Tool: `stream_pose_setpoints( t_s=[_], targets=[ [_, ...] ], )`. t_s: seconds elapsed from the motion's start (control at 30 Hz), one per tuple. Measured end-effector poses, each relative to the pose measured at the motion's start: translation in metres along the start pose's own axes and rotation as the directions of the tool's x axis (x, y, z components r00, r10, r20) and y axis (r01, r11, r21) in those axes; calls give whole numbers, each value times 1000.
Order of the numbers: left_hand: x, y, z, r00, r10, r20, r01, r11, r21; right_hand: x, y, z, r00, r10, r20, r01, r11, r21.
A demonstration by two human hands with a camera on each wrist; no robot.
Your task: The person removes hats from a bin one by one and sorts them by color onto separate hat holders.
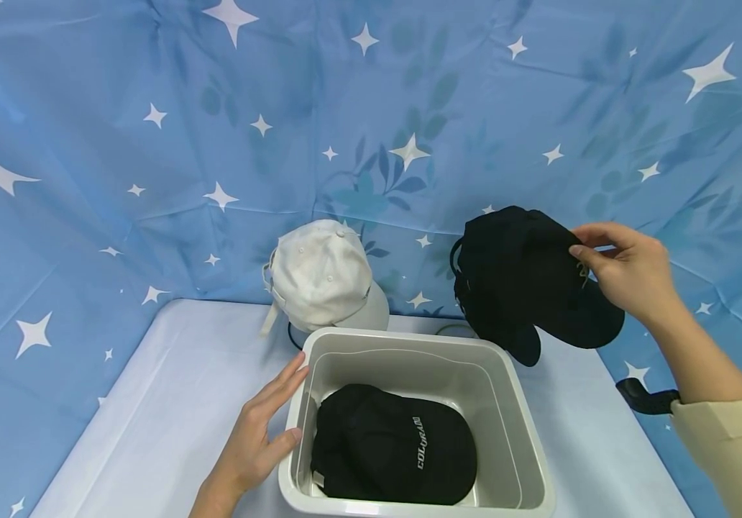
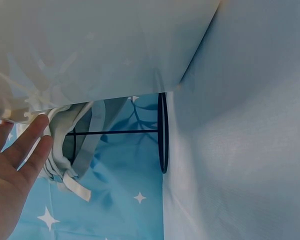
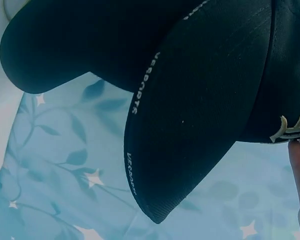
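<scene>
My right hand [image 1: 633, 270] pinches a black cap [image 1: 526, 244] by the front of its crown, beside light-coloured embroidery. In the right wrist view its brim [image 3: 200, 115] hangs down with white lettering along the edge, and a second dark brim [image 3: 45, 55] shows behind it. My left hand [image 1: 251, 432] lies along the left side of a light grey bin [image 1: 529, 432], fingers extended at the rim. Inside the bin sits another black cap [image 1: 397, 446] marked COLORADO. In the left wrist view the left hand's fingers [image 2: 32, 140] reach up to the bin's wall.
Behind the bin, a white cap [image 1: 322, 273] rests on a thin black wire stand [image 2: 163, 132] with a round base. Everything stands on a white-covered table [image 1: 170, 403]. A blue curtain with white stars [image 1: 280, 93] hangs close behind the table.
</scene>
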State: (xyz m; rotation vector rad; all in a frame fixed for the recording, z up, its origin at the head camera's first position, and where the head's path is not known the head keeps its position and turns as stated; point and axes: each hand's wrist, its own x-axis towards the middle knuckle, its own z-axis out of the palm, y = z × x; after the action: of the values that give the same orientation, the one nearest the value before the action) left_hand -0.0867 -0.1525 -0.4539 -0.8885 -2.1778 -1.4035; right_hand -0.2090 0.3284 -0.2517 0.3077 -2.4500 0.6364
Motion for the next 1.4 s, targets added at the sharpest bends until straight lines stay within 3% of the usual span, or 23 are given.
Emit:
stream_pose_setpoints(
  t_s=[0.7,1.4],
  targets=[
    [0,-1,1,1000,10,-10,-10,1000,-8,-3,37,22,998,42,39,-39,997,-62],
    [0,-2,1,999,32,-17,-32,999,-13,-12,59,47,989,105,102,-99,993,-56]
  ],
)
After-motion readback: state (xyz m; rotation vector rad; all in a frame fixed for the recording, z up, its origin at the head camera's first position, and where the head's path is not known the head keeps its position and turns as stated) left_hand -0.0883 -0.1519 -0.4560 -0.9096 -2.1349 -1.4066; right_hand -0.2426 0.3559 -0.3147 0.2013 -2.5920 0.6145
